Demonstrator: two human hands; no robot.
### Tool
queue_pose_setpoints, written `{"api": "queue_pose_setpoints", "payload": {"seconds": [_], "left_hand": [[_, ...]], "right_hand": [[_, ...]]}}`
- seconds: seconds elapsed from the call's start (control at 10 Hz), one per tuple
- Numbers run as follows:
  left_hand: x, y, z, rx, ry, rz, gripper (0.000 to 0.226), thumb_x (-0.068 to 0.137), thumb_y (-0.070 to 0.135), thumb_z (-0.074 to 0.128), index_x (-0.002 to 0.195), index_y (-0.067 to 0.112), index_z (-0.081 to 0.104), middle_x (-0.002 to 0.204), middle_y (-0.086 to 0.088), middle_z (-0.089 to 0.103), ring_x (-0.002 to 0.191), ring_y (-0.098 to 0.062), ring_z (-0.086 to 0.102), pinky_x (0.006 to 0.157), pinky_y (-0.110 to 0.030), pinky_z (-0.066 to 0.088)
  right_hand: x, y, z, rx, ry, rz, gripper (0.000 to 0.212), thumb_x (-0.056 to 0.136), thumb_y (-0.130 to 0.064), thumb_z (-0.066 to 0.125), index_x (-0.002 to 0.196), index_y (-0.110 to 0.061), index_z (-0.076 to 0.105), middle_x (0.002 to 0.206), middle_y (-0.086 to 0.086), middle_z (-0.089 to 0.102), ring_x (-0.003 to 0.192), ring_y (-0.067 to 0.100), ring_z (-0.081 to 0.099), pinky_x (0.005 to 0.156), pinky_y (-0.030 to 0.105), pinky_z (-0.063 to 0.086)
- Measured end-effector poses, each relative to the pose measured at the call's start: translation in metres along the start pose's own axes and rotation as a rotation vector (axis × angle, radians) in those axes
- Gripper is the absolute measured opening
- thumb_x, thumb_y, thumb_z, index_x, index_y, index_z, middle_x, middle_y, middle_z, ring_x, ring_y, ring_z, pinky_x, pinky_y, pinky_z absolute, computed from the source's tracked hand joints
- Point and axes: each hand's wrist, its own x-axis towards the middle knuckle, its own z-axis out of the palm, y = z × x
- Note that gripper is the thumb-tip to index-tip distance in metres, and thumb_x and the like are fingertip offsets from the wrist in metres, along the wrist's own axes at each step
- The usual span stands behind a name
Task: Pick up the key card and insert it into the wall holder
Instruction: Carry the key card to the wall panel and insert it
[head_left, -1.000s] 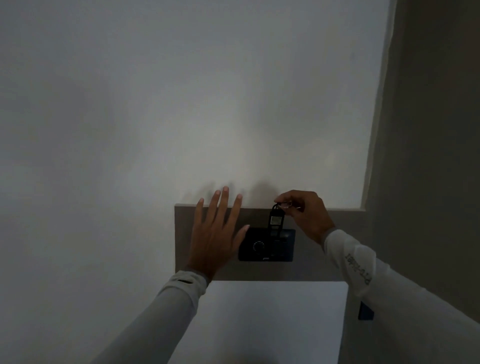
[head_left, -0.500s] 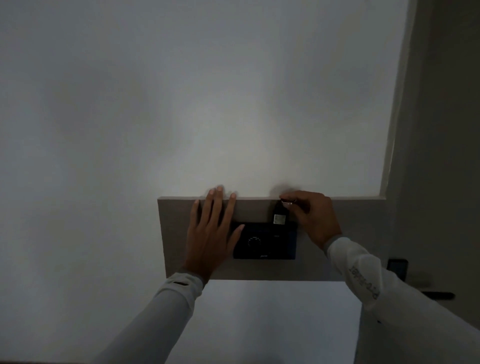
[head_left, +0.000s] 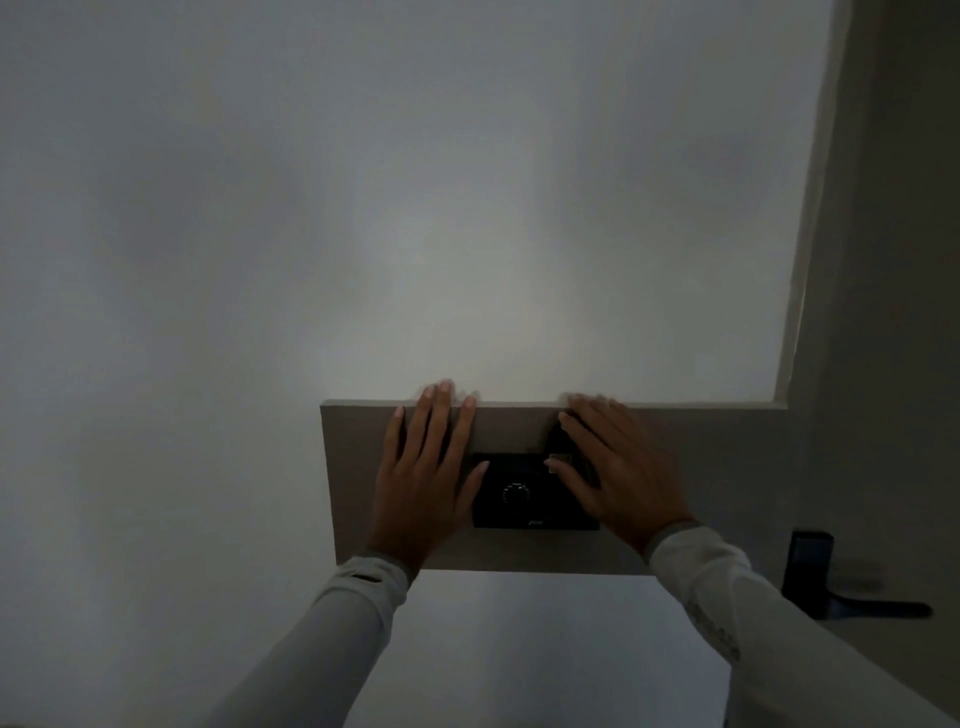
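Observation:
The black wall holder (head_left: 519, 501), with a round dial on its face, is mounted on a beige wall panel (head_left: 711, 478). The dark key card (head_left: 560, 459), with a pale square label, stands in the holder's top right corner; its upper part is hidden behind my fingers. My right hand (head_left: 621, 480) lies flat over the holder's right side with fingers spread, the thumb just below the card's label. My left hand (head_left: 422, 483) rests flat on the panel to the left of the holder, its thumb tip at the holder's edge.
The room is dim. A white wall rises above the panel. At the right is a door with a dark lock plate (head_left: 808, 571) and lever handle (head_left: 883, 608). A white surface (head_left: 519, 649) lies below the panel between my sleeves.
My right hand let go of the key card, which now sits lower in the holder, and spread flat. The left hand stayed on the panel.

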Motion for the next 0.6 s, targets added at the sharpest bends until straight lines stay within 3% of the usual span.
{"api": "queue_pose_setpoints", "payload": {"seconds": [0.3, 0.4, 0.5, 0.6], "left_hand": [[0.002, 0.004, -0.003, 0.014, -0.072, -0.034, 0.072, 0.108, 0.055, 0.035, 0.167, 0.014, 0.025, 0.175, -0.021, 0.024, 0.162, -0.037, 0.023, 0.126, -0.063, 0.034], [-0.004, 0.006, -0.014, 0.030, -0.084, -0.059, 0.074, 0.107, 0.058, 0.033, 0.167, 0.014, 0.027, 0.174, -0.022, 0.025, 0.161, -0.037, 0.024, 0.125, -0.065, 0.034], [-0.009, -0.001, -0.033, 0.059, -0.094, -0.065, 0.077, 0.106, 0.063, 0.031, 0.167, 0.016, 0.026, 0.174, -0.021, 0.025, 0.161, -0.038, 0.024, 0.125, -0.068, 0.032], [0.002, -0.013, -0.065, 0.075, -0.075, -0.085, 0.078, 0.105, 0.064, 0.032, 0.166, 0.016, 0.030, 0.173, -0.021, 0.027, 0.160, -0.039, 0.026, 0.123, -0.069, 0.035]], "right_hand": [[-0.002, -0.009, -0.002, -0.027, -0.069, 0.076, 0.062, 0.083, -0.064, 0.059, 0.112, -0.009, 0.069, 0.135, 0.011, 0.063, 0.130, 0.025, 0.055, 0.115, 0.045, 0.041], [-0.001, -0.013, -0.012, 0.017, -0.152, 0.117, 0.064, 0.084, -0.063, 0.056, 0.123, -0.012, 0.063, 0.139, 0.007, 0.059, 0.134, 0.023, 0.050, 0.119, 0.042, 0.036], [0.007, -0.018, -0.026, 0.171, -0.194, 0.236, 0.067, 0.085, -0.061, 0.055, 0.138, -0.021, 0.047, 0.144, -0.001, 0.055, 0.136, 0.020, 0.048, 0.121, 0.034, 0.030], [0.020, -0.027, -0.053, 0.384, -0.279, 0.381, 0.077, 0.082, -0.065, 0.057, 0.148, -0.039, 0.027, 0.155, -0.006, 0.042, 0.144, 0.018, 0.037, 0.113, 0.027, 0.025]]}}
